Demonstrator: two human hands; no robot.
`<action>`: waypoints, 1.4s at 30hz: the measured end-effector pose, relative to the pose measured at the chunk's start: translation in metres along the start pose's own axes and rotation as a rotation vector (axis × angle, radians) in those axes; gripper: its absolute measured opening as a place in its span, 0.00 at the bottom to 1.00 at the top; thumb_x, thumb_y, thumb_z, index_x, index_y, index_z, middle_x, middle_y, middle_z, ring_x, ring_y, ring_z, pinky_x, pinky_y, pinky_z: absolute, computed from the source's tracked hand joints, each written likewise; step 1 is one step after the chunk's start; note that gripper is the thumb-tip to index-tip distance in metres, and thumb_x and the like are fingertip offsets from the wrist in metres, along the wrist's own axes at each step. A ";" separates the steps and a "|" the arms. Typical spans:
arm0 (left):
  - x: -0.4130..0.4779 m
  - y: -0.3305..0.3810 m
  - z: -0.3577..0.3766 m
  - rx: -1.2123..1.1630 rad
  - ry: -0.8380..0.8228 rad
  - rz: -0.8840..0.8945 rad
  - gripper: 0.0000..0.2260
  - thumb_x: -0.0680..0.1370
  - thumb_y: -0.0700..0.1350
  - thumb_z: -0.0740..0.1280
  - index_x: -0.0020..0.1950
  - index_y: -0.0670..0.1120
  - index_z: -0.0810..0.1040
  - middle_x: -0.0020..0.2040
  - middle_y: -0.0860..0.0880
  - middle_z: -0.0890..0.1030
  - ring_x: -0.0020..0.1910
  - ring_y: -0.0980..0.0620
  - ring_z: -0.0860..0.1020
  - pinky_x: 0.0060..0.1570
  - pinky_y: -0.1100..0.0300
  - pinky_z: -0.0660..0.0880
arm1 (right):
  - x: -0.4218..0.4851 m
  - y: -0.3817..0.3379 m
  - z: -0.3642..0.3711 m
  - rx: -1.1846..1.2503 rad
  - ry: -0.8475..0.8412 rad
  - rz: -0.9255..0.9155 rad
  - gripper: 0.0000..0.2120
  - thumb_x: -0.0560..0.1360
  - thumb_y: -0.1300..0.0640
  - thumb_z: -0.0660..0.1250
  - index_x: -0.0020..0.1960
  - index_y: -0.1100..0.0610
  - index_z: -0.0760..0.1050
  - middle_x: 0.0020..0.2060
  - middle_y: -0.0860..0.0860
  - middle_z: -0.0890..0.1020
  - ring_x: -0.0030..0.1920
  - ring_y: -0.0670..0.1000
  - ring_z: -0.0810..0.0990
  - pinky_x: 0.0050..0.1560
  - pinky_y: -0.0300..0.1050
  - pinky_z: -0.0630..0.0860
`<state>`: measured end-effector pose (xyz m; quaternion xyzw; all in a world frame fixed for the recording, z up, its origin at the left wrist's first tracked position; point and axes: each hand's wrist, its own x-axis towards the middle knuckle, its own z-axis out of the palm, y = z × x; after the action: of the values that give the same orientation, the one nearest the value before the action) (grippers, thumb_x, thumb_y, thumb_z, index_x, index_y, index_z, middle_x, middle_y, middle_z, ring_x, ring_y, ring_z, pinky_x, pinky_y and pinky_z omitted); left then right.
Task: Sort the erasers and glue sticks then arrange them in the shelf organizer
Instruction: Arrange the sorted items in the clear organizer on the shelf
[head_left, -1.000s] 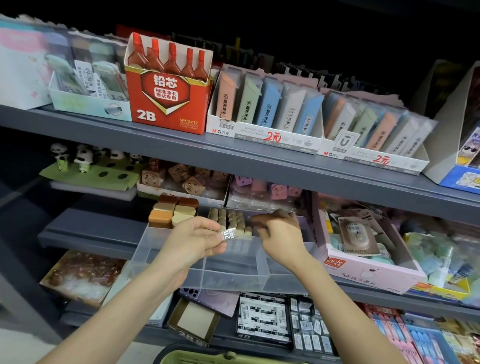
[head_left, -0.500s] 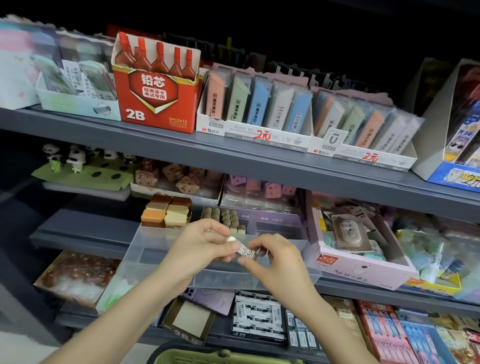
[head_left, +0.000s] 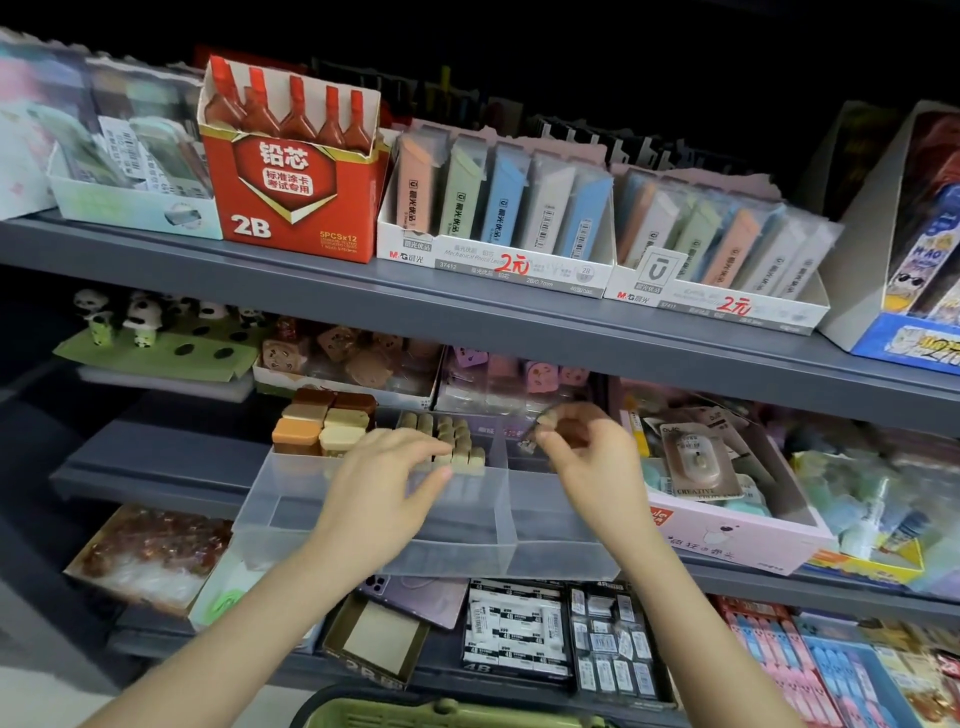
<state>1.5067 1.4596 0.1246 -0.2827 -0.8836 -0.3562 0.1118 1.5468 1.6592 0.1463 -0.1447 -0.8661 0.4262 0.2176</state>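
Right fingers (head_left: 560, 442) pinch eraser (head_left: 529, 446) over organizer (head_left: 457, 556) compartment; beige erasers (head_left: 460, 444) fill neighbouring one.

Pinched eraser (head_left: 530, 446) blurred, green basket (head_left: 441, 713) cut off below

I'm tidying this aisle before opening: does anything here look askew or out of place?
The clear organizer seems to jut past the middle shelf's front edge, overhanging the stock below. The pink box beside it holds tilted, jumbled packets. The white display boxes above have raggedly torn back flaps.
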 end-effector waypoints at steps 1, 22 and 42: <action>-0.001 -0.004 0.002 0.131 0.009 0.080 0.11 0.75 0.45 0.70 0.57 0.47 0.82 0.55 0.51 0.81 0.56 0.50 0.77 0.58 0.56 0.68 | 0.007 0.000 0.003 -0.090 0.019 -0.015 0.02 0.73 0.59 0.69 0.41 0.54 0.78 0.41 0.51 0.84 0.45 0.53 0.80 0.48 0.49 0.76; -0.002 -0.026 0.020 0.445 -0.180 0.168 0.23 0.81 0.58 0.52 0.74 0.51 0.65 0.72 0.52 0.68 0.73 0.49 0.62 0.71 0.45 0.37 | 0.041 0.020 0.055 -0.660 -0.301 -0.285 0.14 0.78 0.55 0.57 0.57 0.46 0.78 0.51 0.47 0.83 0.56 0.51 0.75 0.56 0.42 0.55; -0.020 -0.009 -0.013 0.470 -0.017 0.294 0.13 0.76 0.47 0.68 0.58 0.43 0.81 0.58 0.42 0.81 0.61 0.41 0.77 0.68 0.37 0.58 | -0.008 -0.001 0.016 -0.583 -0.127 -0.312 0.12 0.79 0.55 0.60 0.60 0.51 0.78 0.51 0.50 0.83 0.58 0.55 0.73 0.59 0.46 0.59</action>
<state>1.5175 1.4372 0.1210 -0.3773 -0.8923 -0.1188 0.2176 1.5458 1.6439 0.1360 -0.0397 -0.9750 0.1304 0.1753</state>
